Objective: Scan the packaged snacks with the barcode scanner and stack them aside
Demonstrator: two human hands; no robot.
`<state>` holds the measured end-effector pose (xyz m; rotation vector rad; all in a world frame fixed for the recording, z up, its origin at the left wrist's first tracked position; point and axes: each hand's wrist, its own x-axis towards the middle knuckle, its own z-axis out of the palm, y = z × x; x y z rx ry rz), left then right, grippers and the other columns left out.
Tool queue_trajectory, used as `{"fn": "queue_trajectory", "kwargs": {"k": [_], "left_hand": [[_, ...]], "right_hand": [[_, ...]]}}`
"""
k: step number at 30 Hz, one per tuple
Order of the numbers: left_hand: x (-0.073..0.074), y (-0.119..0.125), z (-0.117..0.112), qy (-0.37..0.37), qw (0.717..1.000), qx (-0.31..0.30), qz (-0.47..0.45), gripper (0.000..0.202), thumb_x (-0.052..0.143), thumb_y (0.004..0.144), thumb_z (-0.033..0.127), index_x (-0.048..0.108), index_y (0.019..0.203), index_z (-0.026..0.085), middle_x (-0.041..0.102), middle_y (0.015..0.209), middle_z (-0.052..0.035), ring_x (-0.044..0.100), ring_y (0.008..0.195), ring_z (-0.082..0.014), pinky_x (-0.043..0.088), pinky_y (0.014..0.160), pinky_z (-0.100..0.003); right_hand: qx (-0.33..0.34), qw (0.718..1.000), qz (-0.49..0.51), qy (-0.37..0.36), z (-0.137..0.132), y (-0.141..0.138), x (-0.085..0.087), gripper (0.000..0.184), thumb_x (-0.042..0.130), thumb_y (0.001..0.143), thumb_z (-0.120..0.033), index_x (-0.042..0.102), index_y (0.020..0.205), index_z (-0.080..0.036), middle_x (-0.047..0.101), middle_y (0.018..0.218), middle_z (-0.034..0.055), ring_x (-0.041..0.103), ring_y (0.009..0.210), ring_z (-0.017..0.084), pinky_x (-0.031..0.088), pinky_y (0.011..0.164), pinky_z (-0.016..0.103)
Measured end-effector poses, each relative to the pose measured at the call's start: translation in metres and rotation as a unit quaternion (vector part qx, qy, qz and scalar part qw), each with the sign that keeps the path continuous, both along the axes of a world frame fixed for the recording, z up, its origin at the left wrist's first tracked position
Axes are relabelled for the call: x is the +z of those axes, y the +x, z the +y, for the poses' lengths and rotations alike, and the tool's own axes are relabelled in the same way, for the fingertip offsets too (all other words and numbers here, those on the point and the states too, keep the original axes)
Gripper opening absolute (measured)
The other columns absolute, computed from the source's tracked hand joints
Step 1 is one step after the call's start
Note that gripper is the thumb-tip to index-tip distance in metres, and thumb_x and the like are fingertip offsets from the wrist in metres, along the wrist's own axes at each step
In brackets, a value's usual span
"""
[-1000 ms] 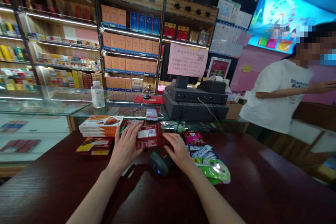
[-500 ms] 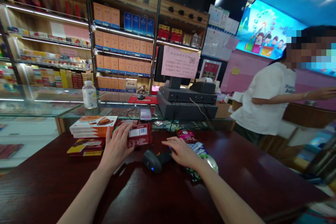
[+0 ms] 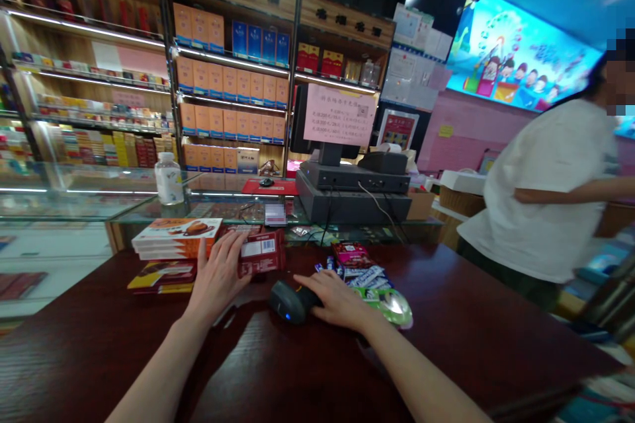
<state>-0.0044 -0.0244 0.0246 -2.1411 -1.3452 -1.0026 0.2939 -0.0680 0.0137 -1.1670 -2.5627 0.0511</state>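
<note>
My left hand (image 3: 218,277) holds a dark red box (image 3: 260,253) with a white barcode label, tilted up on the dark wooden counter (image 3: 317,370). My right hand (image 3: 335,297) is wrapped around the handle of a black barcode scanner (image 3: 289,301) lying on the counter, its blue light showing. Beside the left hand lies a stack of orange and white boxes (image 3: 173,238) over a flat yellow and red pack (image 3: 161,275). Right of the scanner lie a red packet (image 3: 350,254), blue and white packets (image 3: 364,275) and a green packet (image 3: 391,301).
A cash register with a monitor and pink notice (image 3: 342,165) stands behind on a glass counter (image 3: 99,201) with a white bottle (image 3: 169,178). Shelves of boxed goods (image 3: 228,86) fill the back wall. A person in a white shirt (image 3: 546,198) stands at the right.
My right hand has moved back from the packets and closed on the scanner's handle. The red box has settled lower under my left hand. The person at the right has stepped further right.
</note>
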Motion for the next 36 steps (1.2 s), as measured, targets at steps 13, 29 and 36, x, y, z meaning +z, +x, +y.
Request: {"fn": "queue_trajectory", "kwargs": {"k": [13, 29, 36], "left_hand": [[0.002, -0.006, 0.003, 0.008, 1.0, 0.024, 0.004, 0.075, 0.058, 0.08, 0.016, 0.031, 0.15, 0.02, 0.048, 0.149, -0.0131, 0.039, 0.141, -0.0312, 0.004, 0.121, -0.061], [0.003, -0.008, 0.003, 0.016, 0.999, 0.034, 0.006, 0.073, 0.058, 0.084, 0.018, 0.03, 0.151, 0.02, 0.047, 0.149, -0.0135, 0.038, 0.142, -0.031, 0.007, 0.122, -0.06], [0.0, -0.009, 0.005, 0.015, 0.999, 0.035, 0.008, 0.075, 0.061, 0.082, 0.018, 0.031, 0.151, 0.02, 0.047, 0.15, -0.0137, 0.037, 0.143, -0.0313, 0.007, 0.122, -0.059]], "right_hand": [[-0.001, 0.996, 0.086, -0.005, 0.004, -0.001, 0.042, 0.052, 0.068, 0.086, -0.028, 0.053, 0.135, -0.023, 0.065, 0.127, 0.0085, 0.058, 0.118, 0.024, 0.03, 0.112, 0.047], [-0.019, 0.991, 0.12, -0.064, 0.009, 0.005, 0.061, 0.05, 0.071, 0.086, -0.041, 0.057, 0.131, -0.024, 0.063, 0.133, 0.0077, 0.057, 0.121, 0.027, 0.037, 0.102, 0.042], [-0.021, 0.991, 0.119, -0.059, 0.009, 0.005, 0.063, 0.047, 0.072, 0.085, -0.04, 0.058, 0.128, -0.024, 0.065, 0.13, 0.0068, 0.059, 0.118, 0.027, 0.038, 0.1, 0.041]]}}
